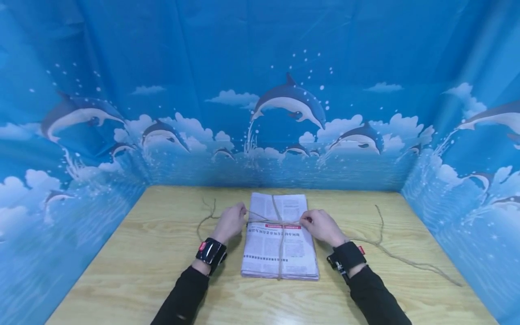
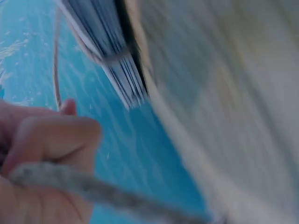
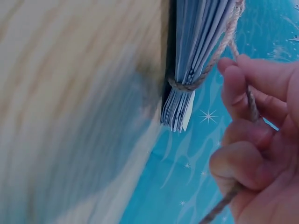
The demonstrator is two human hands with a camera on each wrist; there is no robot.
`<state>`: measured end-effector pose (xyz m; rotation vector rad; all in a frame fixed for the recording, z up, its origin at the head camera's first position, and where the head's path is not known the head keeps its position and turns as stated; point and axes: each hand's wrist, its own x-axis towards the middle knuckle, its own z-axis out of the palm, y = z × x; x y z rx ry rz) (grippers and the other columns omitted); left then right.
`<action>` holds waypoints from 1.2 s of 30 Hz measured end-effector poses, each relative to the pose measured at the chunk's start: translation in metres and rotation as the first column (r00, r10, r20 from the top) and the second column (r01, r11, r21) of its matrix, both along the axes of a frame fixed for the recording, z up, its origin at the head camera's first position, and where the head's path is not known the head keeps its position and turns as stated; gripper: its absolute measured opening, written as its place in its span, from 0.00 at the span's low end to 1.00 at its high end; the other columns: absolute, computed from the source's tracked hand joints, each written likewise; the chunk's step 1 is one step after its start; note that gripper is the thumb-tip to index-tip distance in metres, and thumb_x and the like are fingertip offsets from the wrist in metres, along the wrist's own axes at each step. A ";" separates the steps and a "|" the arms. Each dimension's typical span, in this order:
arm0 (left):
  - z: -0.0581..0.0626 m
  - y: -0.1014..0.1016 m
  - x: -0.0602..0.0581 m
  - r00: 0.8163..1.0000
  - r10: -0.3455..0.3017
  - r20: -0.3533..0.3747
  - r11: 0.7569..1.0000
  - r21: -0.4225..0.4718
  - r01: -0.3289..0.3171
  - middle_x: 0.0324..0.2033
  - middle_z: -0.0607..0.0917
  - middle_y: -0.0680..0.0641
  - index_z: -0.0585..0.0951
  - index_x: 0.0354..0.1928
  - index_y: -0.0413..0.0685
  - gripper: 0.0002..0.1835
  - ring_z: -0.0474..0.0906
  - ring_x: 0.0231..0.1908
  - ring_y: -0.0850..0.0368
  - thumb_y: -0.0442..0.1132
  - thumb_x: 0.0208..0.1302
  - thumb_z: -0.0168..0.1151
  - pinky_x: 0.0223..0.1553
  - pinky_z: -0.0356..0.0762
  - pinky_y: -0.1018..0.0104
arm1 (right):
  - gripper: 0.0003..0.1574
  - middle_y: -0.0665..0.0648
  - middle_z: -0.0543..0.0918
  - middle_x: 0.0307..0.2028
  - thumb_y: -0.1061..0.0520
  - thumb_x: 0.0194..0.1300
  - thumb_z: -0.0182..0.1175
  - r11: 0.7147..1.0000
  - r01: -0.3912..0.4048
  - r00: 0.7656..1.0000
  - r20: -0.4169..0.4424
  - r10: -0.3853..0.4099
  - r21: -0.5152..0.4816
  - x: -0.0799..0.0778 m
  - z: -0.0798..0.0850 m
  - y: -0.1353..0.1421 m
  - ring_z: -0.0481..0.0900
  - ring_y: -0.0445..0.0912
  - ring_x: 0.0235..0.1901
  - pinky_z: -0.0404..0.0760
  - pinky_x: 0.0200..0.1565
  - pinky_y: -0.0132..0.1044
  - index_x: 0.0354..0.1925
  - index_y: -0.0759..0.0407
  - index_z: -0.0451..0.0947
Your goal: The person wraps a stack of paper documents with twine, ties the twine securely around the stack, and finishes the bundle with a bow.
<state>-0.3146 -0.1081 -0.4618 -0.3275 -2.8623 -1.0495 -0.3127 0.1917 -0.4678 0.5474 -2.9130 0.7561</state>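
Observation:
A stack of folded newspapers [image 1: 264, 248] lies on the table, with twine [image 1: 281, 248] running along its length and across its width. The strands cross near the red headline. At the stack's left side my left hand [image 1: 230, 222] pinches one twine end, and its loose tail trails off to the left. On the other side my right hand [image 1: 323, 227] grips the second end just above the paper's right edge. In the right wrist view the twine [image 3: 252, 105] passes through the curled fingers, while a strand wraps round the stack's edge [image 3: 180, 105].
The wood-grain table [image 1: 162, 271] extends on both sides of the stack. A long loose twine tail [image 1: 406, 261] lies to the right, a shorter one [image 1: 207, 219] to the left. A blue dolphin-print curtain [image 1: 260, 113] encloses the back and sides.

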 end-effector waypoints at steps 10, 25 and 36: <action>-0.008 -0.007 -0.005 0.999 -0.022 0.047 0.995 -0.099 0.027 0.17 0.78 0.52 0.81 0.20 0.46 0.16 0.68 0.16 0.61 0.45 0.65 0.65 0.18 0.65 0.68 | 0.10 0.49 0.82 0.24 0.54 0.67 0.62 0.999 0.041 0.998 0.037 -0.041 0.010 -0.004 -0.001 0.006 0.71 0.40 0.20 0.68 0.27 0.33 0.33 0.56 0.87; -0.013 -0.019 -0.011 0.988 -0.145 0.056 0.968 -0.197 0.153 0.49 0.87 0.47 0.87 0.46 0.53 0.10 0.82 0.53 0.50 0.42 0.67 0.62 0.57 0.76 0.52 | 0.16 0.57 0.85 0.33 0.61 0.70 0.51 0.982 0.111 0.974 0.179 -0.138 0.154 0.003 0.005 0.009 0.68 0.45 0.20 0.63 0.24 0.36 0.45 0.58 0.86; -0.010 -0.029 -0.012 0.975 -0.198 0.104 0.969 -0.131 0.211 0.47 0.88 0.48 0.88 0.45 0.51 0.09 0.82 0.52 0.50 0.36 0.67 0.61 0.57 0.76 0.53 | 0.24 0.61 0.85 0.47 0.65 0.68 0.46 0.981 0.138 0.967 0.197 -0.164 0.139 0.001 -0.001 0.011 0.62 0.44 0.16 0.61 0.20 0.35 0.57 0.57 0.81</action>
